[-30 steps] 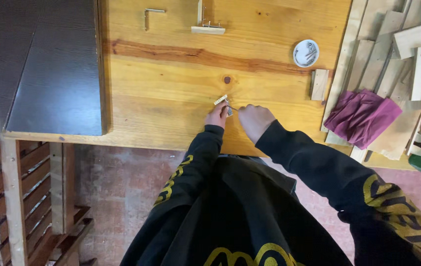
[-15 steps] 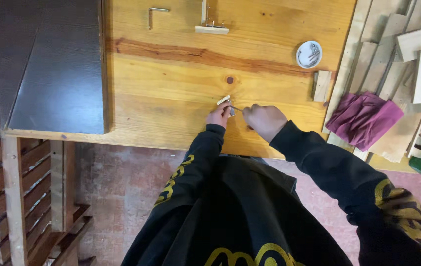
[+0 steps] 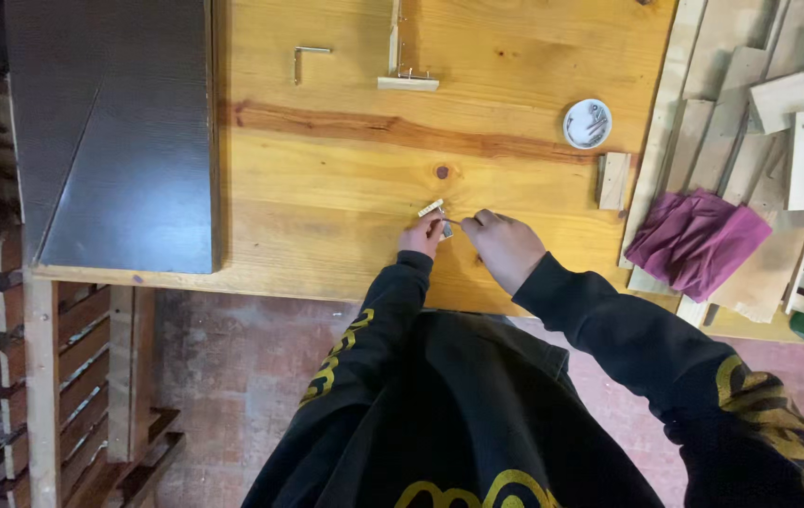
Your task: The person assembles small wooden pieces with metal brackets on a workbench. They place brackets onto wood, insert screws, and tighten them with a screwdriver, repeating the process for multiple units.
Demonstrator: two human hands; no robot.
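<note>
While we lean over the pine desk (image 3: 326, 188), our left hand (image 3: 421, 235) pinches a small pale wood block (image 3: 431, 208) near the front edge, its grip closed on that piece. Our right hand (image 3: 505, 246) sits just beside it, fingertips drawn together on a thin metal pin (image 3: 452, 222) that points at the block; the pin is too small to tell more. Farther back lie a round white dish of screws (image 3: 587, 123), a short wood offcut (image 3: 614, 180), a bent metal key (image 3: 306, 58) and a pale T-shaped wood piece (image 3: 402, 66). A dark panel (image 3: 119, 141) covers the desk's left end, and a magenta cloth (image 3: 693, 240) rests on stacked planks (image 3: 750, 113) to the right.
</note>
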